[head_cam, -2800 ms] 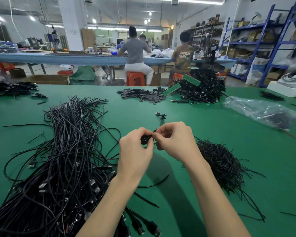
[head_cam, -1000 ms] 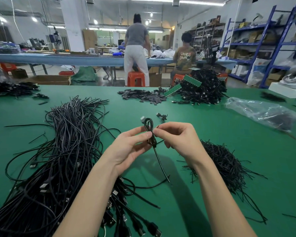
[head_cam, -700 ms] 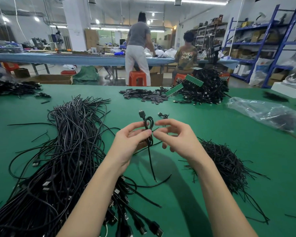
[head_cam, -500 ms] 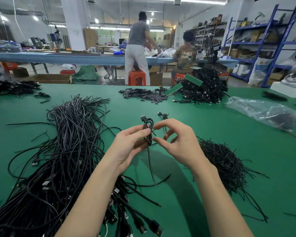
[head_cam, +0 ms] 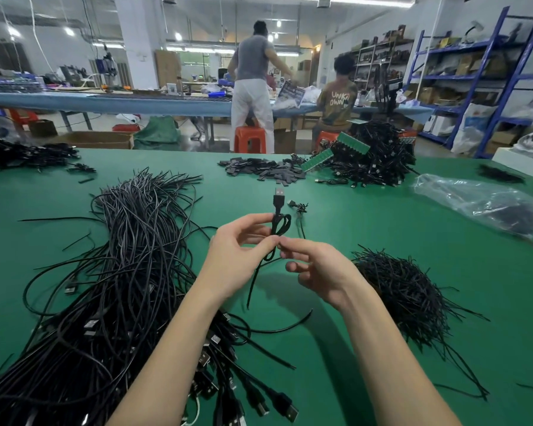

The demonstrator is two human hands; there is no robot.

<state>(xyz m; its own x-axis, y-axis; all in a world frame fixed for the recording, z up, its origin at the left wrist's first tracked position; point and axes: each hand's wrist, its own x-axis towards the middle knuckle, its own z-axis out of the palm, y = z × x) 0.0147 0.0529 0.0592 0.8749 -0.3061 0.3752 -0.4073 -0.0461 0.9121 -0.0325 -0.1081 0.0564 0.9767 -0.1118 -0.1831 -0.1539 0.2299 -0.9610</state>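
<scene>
A short black USB cable (head_cam: 279, 216) is folded into a small loop above the green table (head_cam: 351, 235), its plug pointing up. My left hand (head_cam: 237, 256) pinches the loop between thumb and forefinger. My right hand (head_cam: 317, 269) meets it from the right, thumb and forefinger pinching the cable just below the loop. The cable's loose tail (head_cam: 253, 287) hangs down toward the table.
A big heap of black USB cables (head_cam: 114, 287) fills the left of the table. A pile of thin black ties (head_cam: 403, 290) lies right of my hands. Farther back are a bundled cable (head_cam: 299, 207), flat black pieces (head_cam: 265, 170), finished bundles (head_cam: 370, 158) and a plastic bag (head_cam: 480, 201).
The coiled cable, hidden between my fingertips before, now stands up as a loop with its plug raised. My right hand dropped slightly to pinch below the loop. A person behind stood up.
</scene>
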